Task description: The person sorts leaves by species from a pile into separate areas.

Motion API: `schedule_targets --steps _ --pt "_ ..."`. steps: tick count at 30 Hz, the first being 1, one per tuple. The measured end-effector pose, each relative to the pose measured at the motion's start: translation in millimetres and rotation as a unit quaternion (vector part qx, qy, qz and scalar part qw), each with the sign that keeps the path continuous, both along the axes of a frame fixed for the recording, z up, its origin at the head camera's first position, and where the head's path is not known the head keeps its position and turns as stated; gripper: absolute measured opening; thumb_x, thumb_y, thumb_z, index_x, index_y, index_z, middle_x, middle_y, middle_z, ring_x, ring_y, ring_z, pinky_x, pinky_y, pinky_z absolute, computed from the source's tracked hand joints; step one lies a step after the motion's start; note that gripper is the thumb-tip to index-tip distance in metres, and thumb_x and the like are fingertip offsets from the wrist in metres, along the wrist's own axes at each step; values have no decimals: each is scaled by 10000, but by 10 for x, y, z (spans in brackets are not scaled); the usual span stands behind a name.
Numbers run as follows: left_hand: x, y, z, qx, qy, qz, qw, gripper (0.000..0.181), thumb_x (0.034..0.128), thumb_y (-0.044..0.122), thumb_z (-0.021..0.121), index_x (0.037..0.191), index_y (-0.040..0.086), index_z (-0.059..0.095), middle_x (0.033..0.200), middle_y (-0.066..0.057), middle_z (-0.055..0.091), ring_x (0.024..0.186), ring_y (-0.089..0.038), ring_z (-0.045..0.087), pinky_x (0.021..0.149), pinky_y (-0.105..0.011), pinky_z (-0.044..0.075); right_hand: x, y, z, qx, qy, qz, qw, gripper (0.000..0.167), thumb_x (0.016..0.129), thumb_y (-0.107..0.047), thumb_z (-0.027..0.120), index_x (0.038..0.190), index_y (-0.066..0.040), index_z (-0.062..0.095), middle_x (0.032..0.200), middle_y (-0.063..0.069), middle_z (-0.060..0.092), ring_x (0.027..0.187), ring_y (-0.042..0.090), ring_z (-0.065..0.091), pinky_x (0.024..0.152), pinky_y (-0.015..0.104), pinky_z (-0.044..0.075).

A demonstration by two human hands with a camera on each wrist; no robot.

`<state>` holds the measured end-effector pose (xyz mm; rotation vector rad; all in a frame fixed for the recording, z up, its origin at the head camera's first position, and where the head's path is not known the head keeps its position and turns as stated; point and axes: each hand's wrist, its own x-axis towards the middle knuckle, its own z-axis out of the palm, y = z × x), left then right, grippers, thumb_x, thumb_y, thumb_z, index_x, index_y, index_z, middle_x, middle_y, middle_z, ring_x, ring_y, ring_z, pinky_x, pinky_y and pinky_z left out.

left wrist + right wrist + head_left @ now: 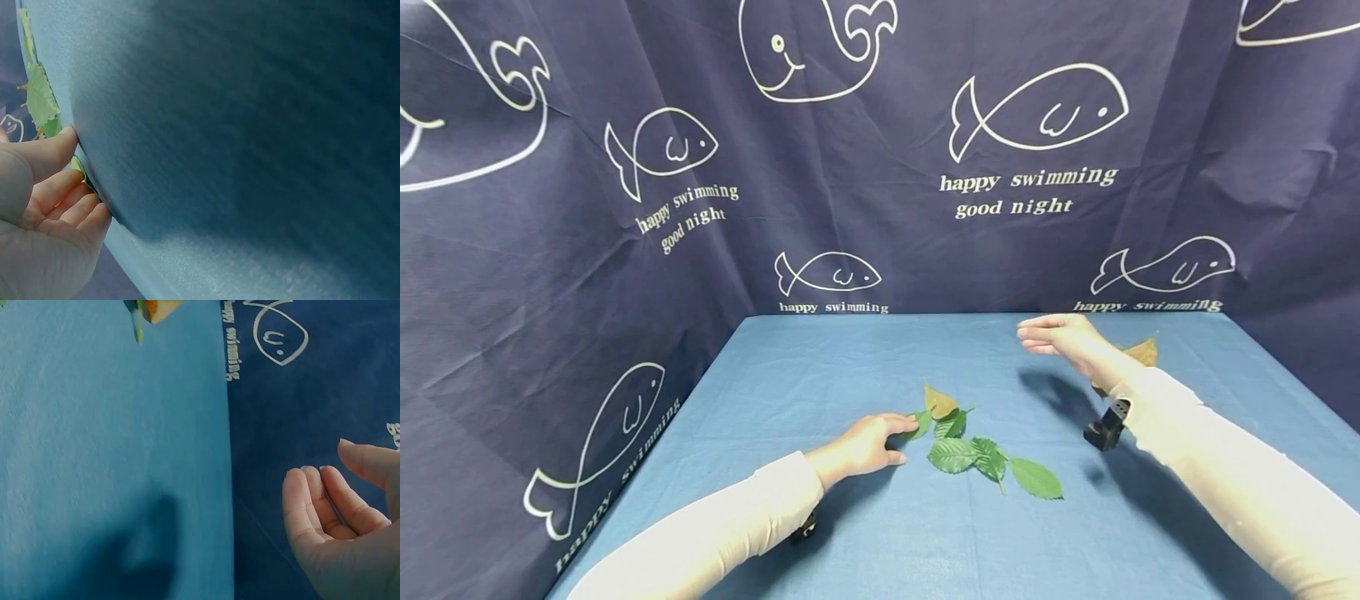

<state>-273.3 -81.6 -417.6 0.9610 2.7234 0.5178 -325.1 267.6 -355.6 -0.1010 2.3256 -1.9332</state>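
My left hand (pixel 863 446) reaches low over the blue cloth, its fingertips on a green leaf (pixel 919 425) at the left end of a group of leaves. In the left wrist view, that hand (pixel 53 206) has fingers slightly bent against the cloth, with a bit of leaf (pixel 77 164) beside them. Touching that leaf are a yellow-brown leaf (pixel 939 402) and a dark green one (pixel 951 424). My right hand (pixel 1070 337) is raised above the cloth at the right, empty, fingers loosely extended; the right wrist view shows the hand (pixel 340 519) holding nothing.
Lower right in the group lie more green leaves (pixel 953 456), the last one (pixel 1036 477) reaching furthest right. Yellow-brown leaves (pixel 1141 352) lie partly behind my right wrist. A dark blue curtain (pixel 880 183) with white fish drawings stands behind and left of the blue tabletop (pixel 940 542).
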Motion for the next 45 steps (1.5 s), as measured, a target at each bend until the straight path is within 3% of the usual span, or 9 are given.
schedule_targets --steps 4,7,11,16,22,25,38,45 --pt "-2 -2 -2 -7 21 -27 10000 543 882 181 715 1392 110 543 1460 -12 504 1363 -243 445 1129 -397 377 -36 -126 -72 1 -84 232 9997 537 953 -81 598 1375 183 398 940 -114 700 827 -6 682 861 225 565" --pt "4 0 7 -31 -1 1 10000 546 886 188 712 1399 118 537 1466 -1 497 1369 -232 438 1134 -388 372 -61 -233 -122 99 -144 340 9993 514 953 -88 597 1368 163 428 989 -69 711 838 -2 682 924 289 550" --pt "8 1 13 -19 -22 -2 10000 549 888 187 709 1403 119 532 1470 -1 492 1372 -231 435 1137 -389 368 -104 -389 -184 253 -170 537 9981 494 960 -97 590 1361 154 448 1176 132 688 861 7 678 1018 405 488" --pt "3 0 9 -28 17 -4 10000 548 883 190 715 1398 120 539 1462 -2 502 1366 -232 442 1131 -385 376 -155 -592 -217 311 -226 717 9967 480 961 -93 583 1349 161 456 1344 311 517 922 86 692 1071 490 423" --pt "-10 0 0 -32 55 -26 10000 541 884 196 714 1392 118 545 1457 0 507 1361 -230 450 1134 -386 371 -190 -772 -268 394 -516 890 9939 479 963 -101 584 1354 146 461 1386 306 479 1205 373 577 1075 472 431" --pt "-21 -1 -10 -21 50 -59 10000 535 886 191 712 1389 114 548 1454 -8 512 1358 -232 453 1130 -382 376 -202 -839 -314 417 -612 1025 9920 467 969 -96 571 1353 147 462 1382 311 481 1246 419 526 1073 465 436" --pt "-41 -1 -5 -36 66 -132 9999 531 883 188 716 1382 102 555 1441 -23 525 1350 -228 464 1124 -373 382 -273 -1099 -361 857 -703 1415 9837 465 946 -161 628 1330 84 532 1310 241 590 1177 351 606 1036 430 480" --pt "-42 -6 0 -52 71 -159 9998 529 886 192 713 1381 99 554 1443 -22 522 1353 -226 461 1129 -367 376 -308 -1148 -422 828 -708 1350 9848 435 936 -135 639 1303 83 560 1265 226 625 1123 315 643 1012 413 501"
